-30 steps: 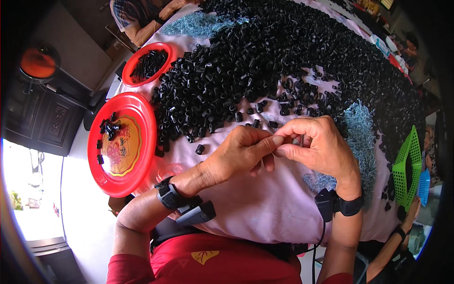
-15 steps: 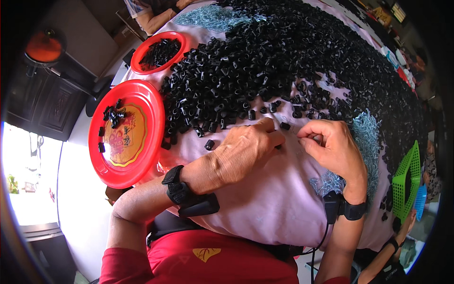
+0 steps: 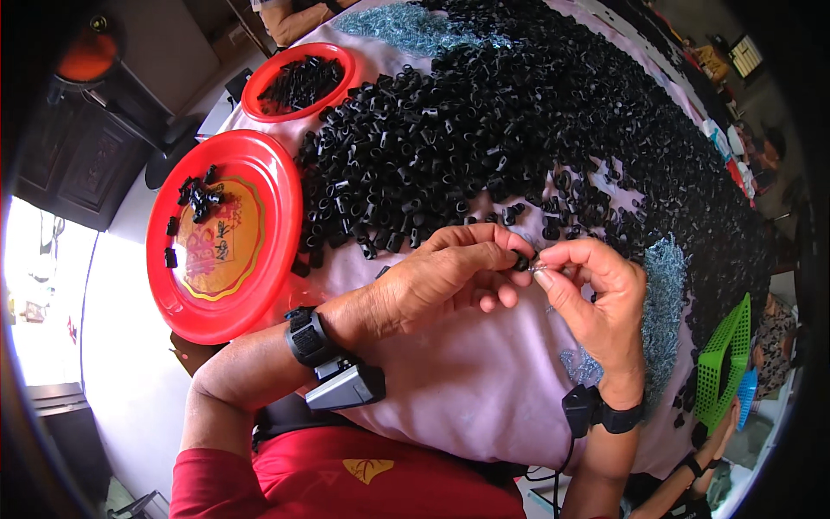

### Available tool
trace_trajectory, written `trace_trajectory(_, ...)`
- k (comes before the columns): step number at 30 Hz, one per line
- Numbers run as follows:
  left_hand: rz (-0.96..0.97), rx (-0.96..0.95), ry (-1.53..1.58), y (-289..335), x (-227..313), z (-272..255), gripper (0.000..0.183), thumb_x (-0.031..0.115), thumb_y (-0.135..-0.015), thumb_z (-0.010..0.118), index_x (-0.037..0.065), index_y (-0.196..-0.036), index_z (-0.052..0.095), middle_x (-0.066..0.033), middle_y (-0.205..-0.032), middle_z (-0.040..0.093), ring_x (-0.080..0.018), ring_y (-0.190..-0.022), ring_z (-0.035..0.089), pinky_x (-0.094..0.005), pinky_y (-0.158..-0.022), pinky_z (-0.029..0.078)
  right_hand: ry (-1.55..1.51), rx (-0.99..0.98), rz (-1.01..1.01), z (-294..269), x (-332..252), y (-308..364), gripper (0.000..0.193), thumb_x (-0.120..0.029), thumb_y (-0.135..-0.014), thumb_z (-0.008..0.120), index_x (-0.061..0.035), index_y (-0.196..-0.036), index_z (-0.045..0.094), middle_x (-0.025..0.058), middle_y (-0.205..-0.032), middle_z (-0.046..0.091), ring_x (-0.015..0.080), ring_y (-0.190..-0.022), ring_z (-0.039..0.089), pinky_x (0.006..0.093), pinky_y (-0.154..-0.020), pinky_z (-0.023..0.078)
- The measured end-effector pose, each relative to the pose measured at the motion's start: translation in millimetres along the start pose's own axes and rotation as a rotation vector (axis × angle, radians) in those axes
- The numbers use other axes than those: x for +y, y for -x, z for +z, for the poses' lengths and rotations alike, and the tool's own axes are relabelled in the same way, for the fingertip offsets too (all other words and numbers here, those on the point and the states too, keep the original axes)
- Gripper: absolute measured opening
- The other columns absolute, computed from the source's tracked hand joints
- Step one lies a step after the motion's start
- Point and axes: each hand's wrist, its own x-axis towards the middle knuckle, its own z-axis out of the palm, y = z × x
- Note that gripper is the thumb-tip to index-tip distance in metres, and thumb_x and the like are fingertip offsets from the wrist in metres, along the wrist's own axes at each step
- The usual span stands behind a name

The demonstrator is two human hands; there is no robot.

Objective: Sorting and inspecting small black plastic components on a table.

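Note:
Over the pale pink cloth [image 3: 450, 372], my left hand [image 3: 441, 277] pinches a small black hollow plastic piece [image 3: 520, 260] between thumb and forefinger, the other fingers loosely curled. Fingertip to fingertip with it, my right hand [image 3: 605, 303] grips a thin silvery metal piece [image 3: 538, 266] at the black piece's right end. Whether the metal sits inside the black piece is too small to tell. Beyond both hands spreads a large heap of similar black pieces [image 3: 424, 147]. A pile of small silvery metal parts [image 3: 664, 290] lies just right of my right hand.
At left, a red plate [image 3: 281, 285] carries several black pieces; a smaller red dish [image 3: 344, 65] behind it is fuller. More silvery parts [image 3: 393, 26] lie at the far edge. Green [image 3: 722, 368] and blue [image 3: 744, 394] baskets stand right, near another person's arm [image 3: 683, 480].
My left hand has lifted and turned, bringing the black piece into sight. My right hand has closed the gap, and its metal piece now meets the black one.

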Motion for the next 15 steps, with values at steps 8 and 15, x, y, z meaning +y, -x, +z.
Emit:
trace_trajectory(8,-0.018,-0.081,0.108,-1.8,-8.9,-6.5,0.027,0.017,-0.105,0.055,0.003,-0.127,0.056,-0.0116,-0.114,0.07,-0.0148,-0.09,0.07,-0.0236,-0.074,0.055,0.233,0.018,-0.222,3.7,0.4,-6.1,0.013,0.002,-0.084,0.075,-0.0034,-0.096,0.074,0.0061,-0.089,0.072,0.0144,-0.074,0.065,0.0251,-0.058,0.05)
trace_trajectory(15,-0.078,-0.096,0.244,0.6,-3.7,-2.4,0.024,0.015,-0.104,0.055,0.003,-0.125,0.057,-0.011,-0.116,0.07,-0.0155,-0.09,0.07,-0.0238,-0.075,0.055,0.297,0.001,-0.279,0.8,-3.4,-9.9,0.022,0.002,-0.089,0.068,-0.0023,-0.109,0.074,0.0096,-0.094,0.071,0.0182,-0.078,0.066,0.0284,-0.062,0.052)
